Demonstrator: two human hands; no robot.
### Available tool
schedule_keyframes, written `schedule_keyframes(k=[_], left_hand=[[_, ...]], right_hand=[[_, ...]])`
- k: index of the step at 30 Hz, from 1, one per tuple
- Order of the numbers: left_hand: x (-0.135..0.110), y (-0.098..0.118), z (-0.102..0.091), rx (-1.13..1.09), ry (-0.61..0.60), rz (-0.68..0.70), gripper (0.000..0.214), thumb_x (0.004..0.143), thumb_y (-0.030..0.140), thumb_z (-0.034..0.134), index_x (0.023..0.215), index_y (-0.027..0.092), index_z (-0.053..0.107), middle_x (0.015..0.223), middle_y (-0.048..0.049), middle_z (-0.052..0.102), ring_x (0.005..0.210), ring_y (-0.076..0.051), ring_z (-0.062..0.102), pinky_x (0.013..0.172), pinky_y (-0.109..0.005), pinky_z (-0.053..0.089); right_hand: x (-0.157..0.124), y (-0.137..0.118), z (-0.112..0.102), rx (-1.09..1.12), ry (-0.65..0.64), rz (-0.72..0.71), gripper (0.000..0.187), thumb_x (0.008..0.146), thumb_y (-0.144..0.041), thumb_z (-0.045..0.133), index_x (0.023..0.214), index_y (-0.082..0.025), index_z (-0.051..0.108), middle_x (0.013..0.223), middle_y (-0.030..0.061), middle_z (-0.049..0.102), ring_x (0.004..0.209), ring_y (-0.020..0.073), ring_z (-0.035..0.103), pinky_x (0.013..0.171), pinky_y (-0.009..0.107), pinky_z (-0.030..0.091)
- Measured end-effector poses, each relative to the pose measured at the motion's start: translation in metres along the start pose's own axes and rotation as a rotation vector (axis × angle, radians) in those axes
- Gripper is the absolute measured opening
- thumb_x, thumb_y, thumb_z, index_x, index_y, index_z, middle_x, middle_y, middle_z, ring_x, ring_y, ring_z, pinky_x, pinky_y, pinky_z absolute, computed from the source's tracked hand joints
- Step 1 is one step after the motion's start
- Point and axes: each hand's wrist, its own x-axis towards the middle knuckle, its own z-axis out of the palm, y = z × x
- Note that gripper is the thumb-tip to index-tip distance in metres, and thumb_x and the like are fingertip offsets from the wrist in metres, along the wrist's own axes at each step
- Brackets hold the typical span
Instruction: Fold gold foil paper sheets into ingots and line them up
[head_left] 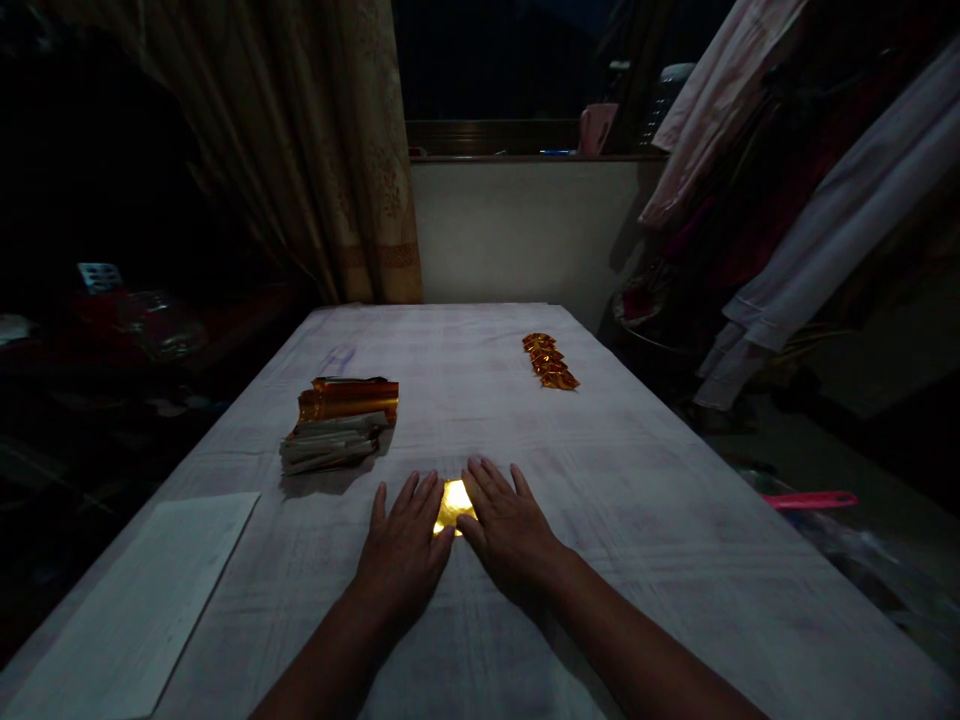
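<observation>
A shiny gold foil sheet (454,503) lies flat on the pale checked tablecloth (465,400), between my two hands. On its left edge rests my left hand (405,530), palm down with the fingers stretched out. My right hand (506,515) lies flat over the sheet's right edge, its fingers extended and the thumb pointing inward. Parts of the sheet are hidden under the fingers. Farther forward to the left is a stack of gold foil paper (352,400), with a bundle of greyish paper (334,442) in front of it. A row of folded gold foil pieces (551,362) sits at the far right.
A white sheet (142,600) lies along the table's left side. A patterned curtain (360,150) hangs behind the table's far left. Clothes (810,220) hang at the right, above a pink handle (810,500) beside the table. A pink mug (597,128) stands on the windowsill.
</observation>
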Motion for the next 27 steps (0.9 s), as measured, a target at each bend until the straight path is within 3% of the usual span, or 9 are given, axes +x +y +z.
schedule_keyframes(k=[9,13,16,21,27], left_hand=[[0.000,0.003,-0.009,-0.006,-0.052,-0.012,0.057,0.101,0.037,0.039,0.155,0.018,0.039,0.162,-0.0096,0.034,0.152,-0.033,0.026,0.121,-0.067,0.014],[0.001,0.002,-0.005,-0.003,-0.035,-0.002,0.057,0.101,0.038,0.038,0.155,0.019,0.039,0.162,-0.0093,0.035,0.153,-0.033,0.026,0.122,-0.066,0.013],[0.000,-0.001,0.001,0.003,0.003,0.008,0.056,0.101,0.040,0.038,0.155,0.021,0.040,0.162,-0.0095,0.037,0.152,-0.033,0.027,0.122,-0.065,0.014],[0.000,-0.003,0.005,-0.003,0.020,0.019,0.057,0.103,0.043,0.035,0.155,0.022,0.040,0.161,-0.0100,0.038,0.151,-0.034,0.029,0.121,-0.065,0.014],[0.000,-0.002,-0.001,-0.007,-0.037,-0.004,0.057,0.103,0.040,0.035,0.156,0.021,0.038,0.163,-0.0091,0.033,0.153,-0.033,0.026,0.122,-0.065,0.015]], right_hand=[[-0.009,0.024,-0.006,-0.052,-0.004,0.102,0.061,0.103,-0.045,0.037,0.156,-0.014,0.038,0.163,0.0150,0.028,0.153,0.0321,0.024,0.122,0.062,0.015],[-0.005,0.014,-0.008,-0.075,0.079,0.140,0.059,0.104,-0.040,0.036,0.154,-0.009,0.040,0.162,0.0175,0.031,0.152,0.0330,0.026,0.122,0.061,0.016],[0.003,0.000,-0.006,-0.065,0.152,0.048,0.056,0.105,-0.035,0.035,0.155,-0.011,0.039,0.162,0.0151,0.032,0.152,0.0304,0.026,0.123,0.059,0.014],[0.008,-0.008,0.003,-0.008,0.042,-0.093,0.055,0.105,-0.038,0.038,0.155,-0.014,0.039,0.162,0.0133,0.034,0.151,0.0298,0.029,0.123,0.059,0.017],[0.003,0.005,-0.005,0.003,-0.026,-0.070,0.062,0.104,-0.048,0.039,0.156,-0.014,0.036,0.163,0.0131,0.028,0.153,0.0311,0.023,0.123,0.061,0.014]])
